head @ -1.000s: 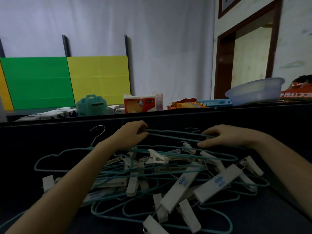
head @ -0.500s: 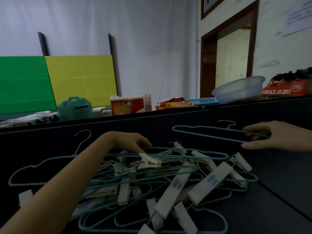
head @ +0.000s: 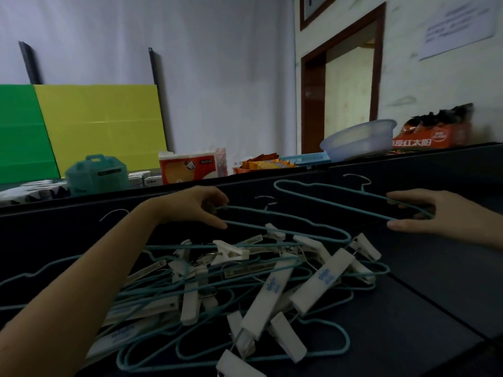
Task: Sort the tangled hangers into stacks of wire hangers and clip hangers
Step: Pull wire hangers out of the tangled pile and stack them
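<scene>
The right hand (head: pixel 446 213) pinches a wire hanger (head: pixel 326 197) clear above-right of the tangled pile (head: pixel 231 289), while the left hand (head: pixel 190 205) grips a second wire hanger (head: pixel 285 216) atop the pile, which may snag clip hangers (head: pixel 268 297) and drag them if yanked.

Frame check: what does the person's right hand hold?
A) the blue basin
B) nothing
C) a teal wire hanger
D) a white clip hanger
C: the right hand pinches one end of a teal wire hanger held above the pile, while the left hand grips a second wire hanger at the pile's top.
</scene>
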Demonstrator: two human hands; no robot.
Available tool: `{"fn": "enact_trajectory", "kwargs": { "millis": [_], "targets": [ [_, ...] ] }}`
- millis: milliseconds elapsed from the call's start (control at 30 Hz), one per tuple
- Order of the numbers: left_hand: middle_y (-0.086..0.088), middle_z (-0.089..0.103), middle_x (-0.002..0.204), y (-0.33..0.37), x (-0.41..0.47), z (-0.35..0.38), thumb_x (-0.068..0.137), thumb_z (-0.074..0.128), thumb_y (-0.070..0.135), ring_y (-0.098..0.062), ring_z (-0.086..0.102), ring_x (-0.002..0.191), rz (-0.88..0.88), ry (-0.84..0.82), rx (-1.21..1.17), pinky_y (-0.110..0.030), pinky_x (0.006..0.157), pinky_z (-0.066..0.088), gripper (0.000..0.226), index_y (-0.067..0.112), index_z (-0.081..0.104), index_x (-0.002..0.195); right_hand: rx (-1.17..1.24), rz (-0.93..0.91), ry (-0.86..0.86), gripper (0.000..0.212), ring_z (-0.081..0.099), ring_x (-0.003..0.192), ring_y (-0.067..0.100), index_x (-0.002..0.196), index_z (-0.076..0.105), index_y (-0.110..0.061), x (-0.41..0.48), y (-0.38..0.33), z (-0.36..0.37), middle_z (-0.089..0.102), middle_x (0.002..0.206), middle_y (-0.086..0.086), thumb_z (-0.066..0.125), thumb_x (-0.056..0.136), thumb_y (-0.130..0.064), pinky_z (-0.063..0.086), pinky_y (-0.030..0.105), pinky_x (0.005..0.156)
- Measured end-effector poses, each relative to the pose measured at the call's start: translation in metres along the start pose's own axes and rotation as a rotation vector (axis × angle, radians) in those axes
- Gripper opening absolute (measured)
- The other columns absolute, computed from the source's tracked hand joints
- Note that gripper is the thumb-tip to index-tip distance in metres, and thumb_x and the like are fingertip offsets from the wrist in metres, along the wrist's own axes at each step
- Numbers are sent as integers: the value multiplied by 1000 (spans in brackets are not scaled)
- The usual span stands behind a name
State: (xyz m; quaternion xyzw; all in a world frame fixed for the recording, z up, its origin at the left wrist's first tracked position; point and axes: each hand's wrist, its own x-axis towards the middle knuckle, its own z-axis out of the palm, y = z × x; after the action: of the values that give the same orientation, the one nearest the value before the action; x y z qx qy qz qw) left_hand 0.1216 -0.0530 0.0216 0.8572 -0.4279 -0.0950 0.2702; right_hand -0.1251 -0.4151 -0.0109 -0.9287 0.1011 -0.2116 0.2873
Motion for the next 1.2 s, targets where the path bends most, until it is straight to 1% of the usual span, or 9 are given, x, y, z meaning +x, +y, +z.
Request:
{"fn": "enact_trajectory", "kwargs": {
  "millis": [67,200,267,333,500,633,767,933,1200],
  "targets": [
    [9,57,119,11,-4,-4,51,78,47,-6,55,106,32,46,34,-22,91,45,63,35,54,109,-33,-15,47,86,56,99,8,124,50,-41,-9,-2,-6,54,119,-12,70,43,-65,45,25,77],
    [11,58,113,40,-7,-5,50,74,52,-4,56,100,93,139,140,-21,89,43,81,23,54,122,-93,-25,153,87,51,108,5,126,52,-35,-37,-5,-22,54,117,-18,67,46,-66,39,27,88],
    [14,58,103,59,-6,-1,53,75,50,-3,56,93,127,184,169,-17,81,42,77,22,56,121,-123,-26,193,86,51,108,5,127,53,-33,-54,-3,-32,55,117,-18,65,48,-67,38,27,91],
    [11,60,99,80,-2,7,54,77,48,-5,58,91,151,214,175,-20,82,43,73,23,59,120,-130,-6,226,86,51,108,5,127,53,-31,-71,2,-44,55,116,-17,64,50,-66,37,26,91],
    [17,57,92,142,15,48,59,80,40,-3,58,82,194,200,149,-17,69,43,68,25,57,122,-143,72,285,84,46,106,4,128,53,-32,-112,33,-87,52,113,-18,62,51,-66,36,27,89],
    [3,60,112,191,32,94,62,80,37,-13,57,99,220,172,162,-33,95,45,75,16,53,128,-164,114,266,85,46,109,4,127,53,-32,-137,69,-128,52,115,-18,60,51,-69,34,26,91],
    [2,55,118,227,48,145,65,79,37,-13,52,104,236,148,145,-27,93,41,71,16,52,128,-200,131,253,88,45,111,5,127,54,-28,-158,109,-161,53,117,-14,61,50,-70,34,26,93],
    [0,51,127,251,68,206,67,78,40,-10,46,105,181,139,90,-24,91,38,73,17,48,131,-187,122,190,94,47,123,16,129,53,-25,-169,152,-188,53,133,-4,61,47,-70,37,34,102],
    [-8,48,133,265,101,270,71,75,40,-21,46,121,88,190,87,-26,96,37,75,10,46,133,-211,71,141,93,45,122,13,131,51,-26,-148,196,-198,50,137,-4,59,50,-71,35,27,95]
  ]
}}
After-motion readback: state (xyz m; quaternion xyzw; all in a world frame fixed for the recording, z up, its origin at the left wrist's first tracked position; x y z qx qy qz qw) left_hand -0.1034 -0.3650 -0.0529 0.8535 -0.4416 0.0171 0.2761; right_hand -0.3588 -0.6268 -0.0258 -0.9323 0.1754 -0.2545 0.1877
